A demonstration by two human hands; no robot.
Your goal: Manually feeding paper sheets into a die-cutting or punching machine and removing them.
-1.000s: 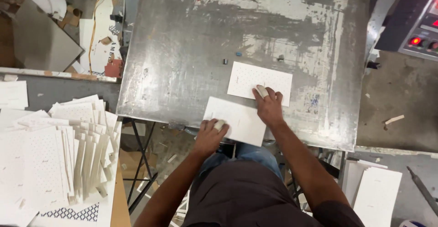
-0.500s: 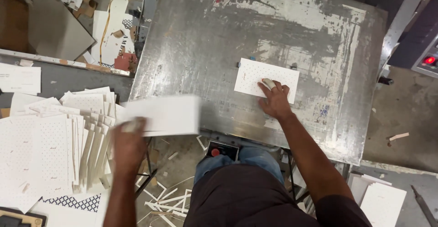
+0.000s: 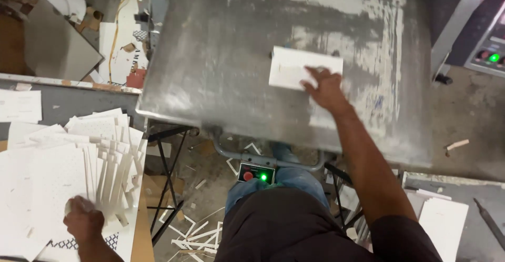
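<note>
My right hand [image 3: 326, 87] lies open with spread fingers on the right end of a white card sheet [image 3: 294, 67]. The sheet is flat on a worn grey metal plate [image 3: 221, 57], right of its middle. My left hand [image 3: 83, 221] is far down at the lower left, on a loose heap of white card sheets [image 3: 63, 167]. Its fingers are curled on the top sheet of the heap, and a bit of white shows at the thumb. The two hands are wide apart.
A small control box [image 3: 256, 173] with a red button and a green light hangs under the plate's front edge, above my knees. A control panel [image 3: 492, 57] stands at the upper right. More white sheets [image 3: 442, 225] lie at the lower right. Card scraps litter the floor.
My left hand carried the nearer white sheet off the plate, leftward and down onto the heap. My right hand stayed on the other sheet. The view tilted down and left.
</note>
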